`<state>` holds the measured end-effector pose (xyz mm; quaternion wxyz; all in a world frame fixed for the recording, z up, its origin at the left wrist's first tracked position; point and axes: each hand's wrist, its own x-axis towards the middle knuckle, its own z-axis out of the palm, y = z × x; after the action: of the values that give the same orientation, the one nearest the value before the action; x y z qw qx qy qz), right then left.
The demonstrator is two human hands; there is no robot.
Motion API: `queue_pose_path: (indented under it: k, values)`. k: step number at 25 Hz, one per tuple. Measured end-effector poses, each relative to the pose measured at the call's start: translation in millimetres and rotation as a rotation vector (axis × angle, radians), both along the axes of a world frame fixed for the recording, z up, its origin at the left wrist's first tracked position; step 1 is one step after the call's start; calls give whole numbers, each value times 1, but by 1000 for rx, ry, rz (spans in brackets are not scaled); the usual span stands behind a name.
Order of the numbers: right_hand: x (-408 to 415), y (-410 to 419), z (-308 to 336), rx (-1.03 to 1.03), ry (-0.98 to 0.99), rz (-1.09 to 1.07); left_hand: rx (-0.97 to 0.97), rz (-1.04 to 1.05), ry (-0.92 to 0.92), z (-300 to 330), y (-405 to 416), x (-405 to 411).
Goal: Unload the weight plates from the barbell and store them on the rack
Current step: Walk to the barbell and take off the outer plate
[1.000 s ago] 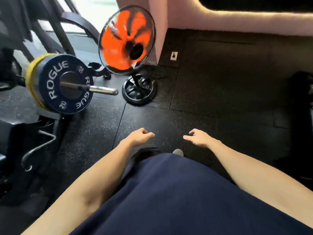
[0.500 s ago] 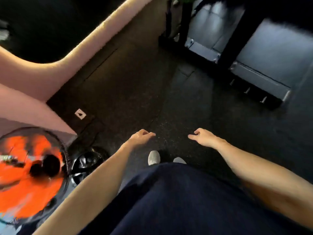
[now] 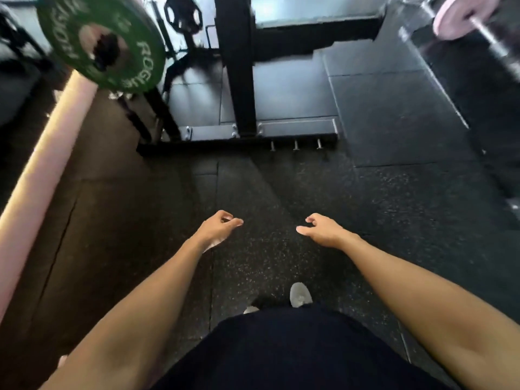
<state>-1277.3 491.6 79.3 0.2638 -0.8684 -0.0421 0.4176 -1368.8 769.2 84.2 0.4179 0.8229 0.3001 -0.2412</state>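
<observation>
A green ROGUE weight plate (image 3: 101, 43) hangs at the upper left, seemingly on a rack peg. The black rack (image 3: 239, 80) rises from a base bar (image 3: 239, 146) on the floor ahead. At the top right, a pale pink plate (image 3: 461, 16) sits on a steel bar (image 3: 495, 43). My left hand (image 3: 216, 228) and my right hand (image 3: 323, 229) hover side by side over the rubber floor, fingers loosely curled, holding nothing. Both are well short of the rack.
A small black plate (image 3: 183, 15) hangs behind the rack. A pink padded ledge (image 3: 42, 170) runs along the left. Short pegs (image 3: 295, 144) stick out of the rack's base. My shoes (image 3: 299, 294) stand on the speckled floor.
My view has swung right, away from the blue plate on the barbell and the orange fan, to face the rack. Both hands have stayed empty in front of me.
</observation>
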Motion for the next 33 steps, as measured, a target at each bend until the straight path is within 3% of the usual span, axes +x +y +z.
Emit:
queue_pose_path:
  k: [13,24,33]
  values:
    - [154,86,201,216,-580,-8,159,-38,-593,229,86,174]
    - [323,91,407,351,-1015,-10,243,-17,-1006,428,82,319]
    - [407,106,498,418,-1173,-24,357,-10,-1125,504,89,402]
